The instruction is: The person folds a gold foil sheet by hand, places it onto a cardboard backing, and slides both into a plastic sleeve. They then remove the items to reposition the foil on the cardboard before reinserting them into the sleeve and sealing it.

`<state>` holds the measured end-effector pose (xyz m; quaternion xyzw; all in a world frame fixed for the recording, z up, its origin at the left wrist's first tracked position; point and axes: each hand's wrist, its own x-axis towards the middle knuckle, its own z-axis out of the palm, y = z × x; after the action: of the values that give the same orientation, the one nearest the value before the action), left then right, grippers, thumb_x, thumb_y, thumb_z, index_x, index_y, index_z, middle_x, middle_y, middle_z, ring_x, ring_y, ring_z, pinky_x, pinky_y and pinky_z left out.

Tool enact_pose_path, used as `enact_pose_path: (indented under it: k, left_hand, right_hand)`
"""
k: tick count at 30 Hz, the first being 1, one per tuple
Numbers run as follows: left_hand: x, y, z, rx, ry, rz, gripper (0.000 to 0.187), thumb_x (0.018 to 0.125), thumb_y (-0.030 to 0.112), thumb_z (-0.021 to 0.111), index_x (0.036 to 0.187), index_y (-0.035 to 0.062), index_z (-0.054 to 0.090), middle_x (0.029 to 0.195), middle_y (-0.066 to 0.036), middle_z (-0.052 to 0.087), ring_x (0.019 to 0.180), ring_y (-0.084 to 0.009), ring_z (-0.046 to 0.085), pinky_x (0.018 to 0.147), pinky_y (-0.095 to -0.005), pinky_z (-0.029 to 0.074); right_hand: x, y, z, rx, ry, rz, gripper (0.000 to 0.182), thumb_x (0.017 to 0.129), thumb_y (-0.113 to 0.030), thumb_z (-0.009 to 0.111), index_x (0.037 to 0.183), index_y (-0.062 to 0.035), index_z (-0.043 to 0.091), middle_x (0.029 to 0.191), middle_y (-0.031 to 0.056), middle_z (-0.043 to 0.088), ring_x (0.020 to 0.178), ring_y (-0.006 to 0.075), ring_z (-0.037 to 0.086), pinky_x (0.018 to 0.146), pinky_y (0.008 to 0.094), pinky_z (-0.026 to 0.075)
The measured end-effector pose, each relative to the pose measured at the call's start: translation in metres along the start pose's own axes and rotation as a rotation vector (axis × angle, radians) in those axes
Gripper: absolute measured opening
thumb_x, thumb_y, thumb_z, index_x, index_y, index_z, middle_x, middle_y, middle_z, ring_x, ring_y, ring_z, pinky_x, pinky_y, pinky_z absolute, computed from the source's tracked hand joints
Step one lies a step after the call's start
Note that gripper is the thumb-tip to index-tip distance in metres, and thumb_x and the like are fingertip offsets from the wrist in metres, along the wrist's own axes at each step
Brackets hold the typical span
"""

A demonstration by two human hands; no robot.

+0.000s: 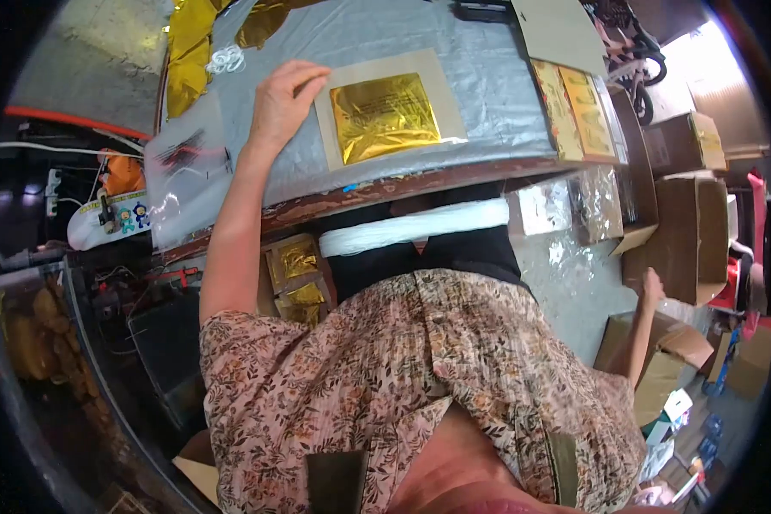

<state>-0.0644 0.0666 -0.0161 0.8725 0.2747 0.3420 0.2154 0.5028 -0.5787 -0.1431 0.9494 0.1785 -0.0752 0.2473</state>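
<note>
On the table, my left hand [284,101] is closed, thumb and forefinger drawn together by the upper left corner of a beige sheet [450,98]. Whether something thin is pinched there is too small to tell. A square of shiny gold foil [384,118] with faint print lies on that sheet, to the right of the hand. Out at the far right, my right hand [652,287] is low beside an open cardboard box [681,227]; its fingers are too small and partly hidden to read. A bundle of white string [415,227] lies across my lap.
Gold foil [188,60] and white string loops [225,59] are at the table's far left. A clear plastic sheet [188,176] hangs over the left edge. Cardboard pieces [574,111] lie at the right. More boxes [655,351] stand on the floor; foil-filled cartons [295,270] sit below the table.
</note>
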Motion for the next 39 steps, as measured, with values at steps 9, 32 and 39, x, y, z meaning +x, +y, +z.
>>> enact_pose_path:
  k: [9, 32, 39]
  left_hand:
    - [0.023, -0.008, 0.017, 0.070, -0.167, 0.065, 0.018, 0.094, 0.017, 0.072, 0.104, 0.0023, 0.076, 0.093, -0.010, 0.073, 0.078, -0.0219, 0.068, 0.072, -0.0316, 0.053]
    - [0.035, -0.055, -0.001, -0.114, -0.227, -0.267, 0.047, 0.079, 0.024, 0.085, 0.121, 0.0081, 0.070, 0.122, -0.003, 0.059, 0.093, -0.0158, 0.057, 0.085, -0.0306, 0.053]
    - [0.035, -0.051, 0.000, -0.149, -0.293, -0.315, 0.029, 0.085, 0.017, 0.081, 0.110, 0.0084, 0.069, 0.111, 0.005, 0.064, 0.082, -0.0087, 0.047, 0.080, -0.0239, 0.044]
  right_hand:
    - [-0.147, -0.300, -0.330, 1.089, 0.437, -1.104, 0.031, 0.094, 0.008, 0.060, 0.122, 0.0011, 0.070, 0.122, 0.0121, 0.071, 0.116, 0.0210, 0.067, 0.100, 0.0321, 0.051]
    - [-0.069, -0.501, -0.372, 0.970, 0.287, -1.255, 0.071, 0.072, -0.041, 0.093, 0.130, -0.0091, 0.068, 0.110, 0.0070, 0.065, 0.096, 0.0198, 0.061, 0.085, 0.0349, 0.052]
    - [-0.060, -0.503, -0.371, 0.961, 0.255, -1.304, 0.072, 0.068, -0.041, 0.095, 0.130, -0.0134, 0.070, 0.112, 0.0037, 0.065, 0.105, 0.0208, 0.062, 0.095, 0.0355, 0.051]
